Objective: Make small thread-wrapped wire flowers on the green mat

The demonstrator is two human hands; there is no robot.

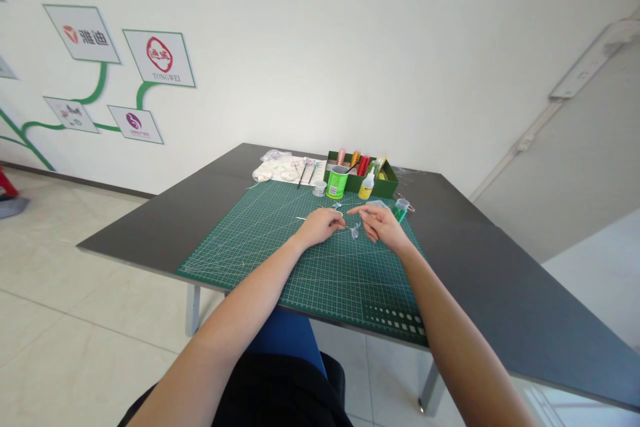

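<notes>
My left hand [323, 225] rests over the green cutting mat [240, 240], its fingers pinched on the thin stem of a small pale-blue flower [355, 231]. The petals stick out to the right, between my two hands. My right hand [381, 225] hovers just right of the flower, index finger stretched out and the other fingers loosely bent, with nothing visible in it. A thin light stick [301, 218] shows left of my left hand. Just beyond the hands lies another small pale-blue piece [337, 205].
Behind the hands stand a green can [337, 183], a glue bottle [367, 185] and a small white tub [319, 189]. A dark green box [387, 187] holds thread spools. Brushes [303, 175] lie on white paper [283, 170]. A green-filled jar [400, 211] is beside my right hand.
</notes>
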